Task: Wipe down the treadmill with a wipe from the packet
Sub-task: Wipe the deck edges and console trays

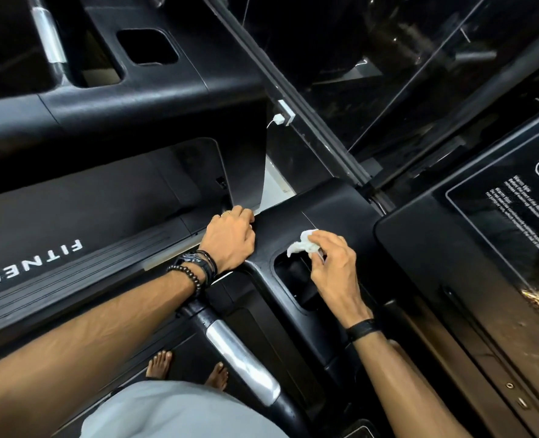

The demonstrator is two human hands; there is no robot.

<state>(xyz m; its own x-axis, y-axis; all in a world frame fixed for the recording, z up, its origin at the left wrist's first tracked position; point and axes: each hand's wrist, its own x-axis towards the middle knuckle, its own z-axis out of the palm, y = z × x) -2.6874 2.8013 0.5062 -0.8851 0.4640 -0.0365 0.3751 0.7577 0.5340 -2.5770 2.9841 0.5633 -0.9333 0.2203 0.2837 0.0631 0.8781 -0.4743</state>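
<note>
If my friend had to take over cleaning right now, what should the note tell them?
Right hand: fingers pinch the crumpled white wipe at the rim of the cup holder recess in the treadmill's black console.
Left hand: holds no wipe, rests on the console's edge beside the belt.
The packet is not in view.
Done: a wipe is out and in use on the console.
Left: I cannot tell which parts are already clean; probably the recess, the silver handlebar and the screen panel remain.
</note>
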